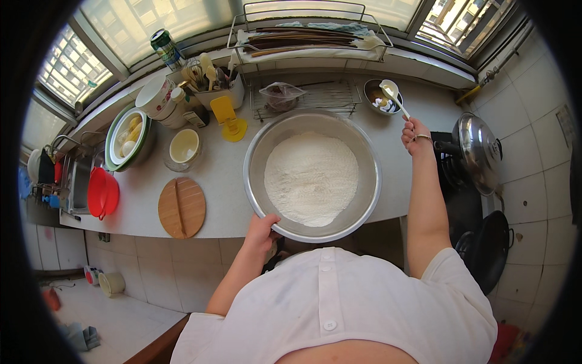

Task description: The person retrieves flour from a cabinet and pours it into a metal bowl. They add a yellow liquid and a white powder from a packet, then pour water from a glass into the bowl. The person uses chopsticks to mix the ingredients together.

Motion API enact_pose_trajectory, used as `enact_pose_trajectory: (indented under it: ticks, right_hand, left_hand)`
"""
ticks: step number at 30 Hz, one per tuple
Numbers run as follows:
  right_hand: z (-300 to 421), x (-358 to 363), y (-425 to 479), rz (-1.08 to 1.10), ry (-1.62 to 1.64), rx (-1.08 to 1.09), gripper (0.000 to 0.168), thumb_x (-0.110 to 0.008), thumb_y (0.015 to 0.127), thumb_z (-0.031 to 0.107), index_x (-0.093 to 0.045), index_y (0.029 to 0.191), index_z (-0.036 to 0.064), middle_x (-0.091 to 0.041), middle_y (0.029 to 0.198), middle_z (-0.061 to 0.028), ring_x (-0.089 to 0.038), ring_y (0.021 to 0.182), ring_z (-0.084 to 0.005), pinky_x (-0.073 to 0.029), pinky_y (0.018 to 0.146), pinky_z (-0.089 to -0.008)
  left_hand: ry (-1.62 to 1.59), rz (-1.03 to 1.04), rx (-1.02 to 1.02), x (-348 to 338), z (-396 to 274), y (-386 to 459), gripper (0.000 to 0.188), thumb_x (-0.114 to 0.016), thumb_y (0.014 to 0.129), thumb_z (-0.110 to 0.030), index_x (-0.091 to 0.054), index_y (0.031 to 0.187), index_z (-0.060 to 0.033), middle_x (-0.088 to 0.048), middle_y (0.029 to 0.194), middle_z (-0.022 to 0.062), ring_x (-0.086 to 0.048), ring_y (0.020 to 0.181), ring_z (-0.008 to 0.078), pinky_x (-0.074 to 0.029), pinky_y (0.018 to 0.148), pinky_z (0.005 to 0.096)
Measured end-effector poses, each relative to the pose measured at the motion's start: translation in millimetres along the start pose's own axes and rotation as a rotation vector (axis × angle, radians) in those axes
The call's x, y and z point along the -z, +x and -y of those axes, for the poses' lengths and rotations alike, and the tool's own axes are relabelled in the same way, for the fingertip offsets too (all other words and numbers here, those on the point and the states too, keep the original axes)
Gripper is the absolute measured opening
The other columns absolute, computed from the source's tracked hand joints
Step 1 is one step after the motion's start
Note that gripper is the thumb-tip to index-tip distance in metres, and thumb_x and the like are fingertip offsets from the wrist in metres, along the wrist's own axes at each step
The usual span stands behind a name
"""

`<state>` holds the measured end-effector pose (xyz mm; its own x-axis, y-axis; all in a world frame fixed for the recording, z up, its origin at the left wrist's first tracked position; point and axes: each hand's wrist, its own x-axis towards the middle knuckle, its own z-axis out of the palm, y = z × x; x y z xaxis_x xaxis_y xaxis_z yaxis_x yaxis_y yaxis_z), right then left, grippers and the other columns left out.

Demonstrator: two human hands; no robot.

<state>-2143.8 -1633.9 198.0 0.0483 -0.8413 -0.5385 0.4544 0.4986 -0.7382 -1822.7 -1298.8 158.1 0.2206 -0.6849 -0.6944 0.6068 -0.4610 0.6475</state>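
A wide metal basin (369,200) stands in front of me at the counter's edge, with a broad heap of white flour (311,179) inside. My left hand (263,232) grips its near-left rim, thumb on top. Out to the right, my right hand (414,135) holds the handle of a pale spoon (391,91). The spoon's head is over a small metal bowl (370,105), which contains a brownish liquid with bright reflections. Whether the spoon touches the liquid I cannot tell.
Behind the basin lies a wire rack (318,98) with a bagged dark item (279,96). Left are a round wooden lid (182,208), a cream bowl (184,145), a yellow stand (227,119) and a red basket (102,193). A stove with a lidded pan (477,152) is at right.
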Motion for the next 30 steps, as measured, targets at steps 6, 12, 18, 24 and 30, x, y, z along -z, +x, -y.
enact_pose_trajectory:
  ticks: [6,12,18,24,30]
  right_hand:
    - [2.4,-1.4,0.4,-0.008,-0.017,-0.005,0.014,-0.048,0.09,0.016,-0.054,0.094,0.004,-0.04,0.054,0.0058,-0.027,0.039,-0.0042,-0.018,0.035,-0.0209]
    - [-4.0,-6.5,-12.1,0.004,0.009,0.006,0.015,-0.048,0.09,0.016,-0.054,0.095,0.004,-0.041,0.055,0.0051,-0.027,0.038,-0.0047,-0.019,0.034,-0.021]
    - [-13.3,-12.7,-59.7,0.072,-0.026,0.01,0.019,-0.047,0.091,0.017,-0.056,0.101,0.003,-0.04,0.054,0.0048,-0.027,0.037,-0.0051,-0.02,0.034,-0.0207]
    - [-15.2,-2.7,-138.5,0.142,-0.149,-0.01,0.021,-0.045,0.091,0.016,-0.057,0.102,0.002,-0.039,0.053,0.0041,-0.027,0.036,-0.0041,-0.02,0.033,-0.019]
    - [-24.6,15.3,-195.8,0.091,-0.466,-0.035,0.021,-0.047,0.09,0.013,-0.057,0.103,0.001,-0.041,0.053,0.0037,-0.026,0.036,-0.0032,-0.02,0.034,-0.0176]
  left_hand:
    - [0.087,0.066,0.021,-43.0,0.9,18.3,0.055,-0.053,0.073,-0.002,-0.037,0.126,-0.002,-0.054,0.106,0.0135,-0.06,0.086,0.0254,-0.053,0.069,0.0409]
    - [0.126,0.121,0.053,-72.6,-5.0,25.7,0.06,-0.051,0.074,-0.002,-0.031,0.131,-0.0058,-0.05,0.113,0.0143,-0.057,0.093,0.027,-0.053,0.075,0.0443]
    - [0.116,0.139,0.085,-72.7,2.5,44.0,0.065,-0.051,0.074,-0.002,-0.026,0.133,-0.0096,-0.044,0.12,0.0131,-0.053,0.101,0.0287,-0.053,0.077,0.0485]
    - [0.089,0.113,0.091,-70.3,8.5,46.1,0.062,-0.052,0.075,-0.003,-0.029,0.132,-0.0104,-0.046,0.117,0.0118,-0.053,0.099,0.0288,-0.052,0.078,0.0498]
    - [0.131,0.108,0.095,-71.6,1.2,37.1,0.052,-0.056,0.079,-0.009,-0.035,0.127,-0.0082,-0.052,0.113,0.0106,-0.057,0.094,0.0257,-0.051,0.08,0.0469]
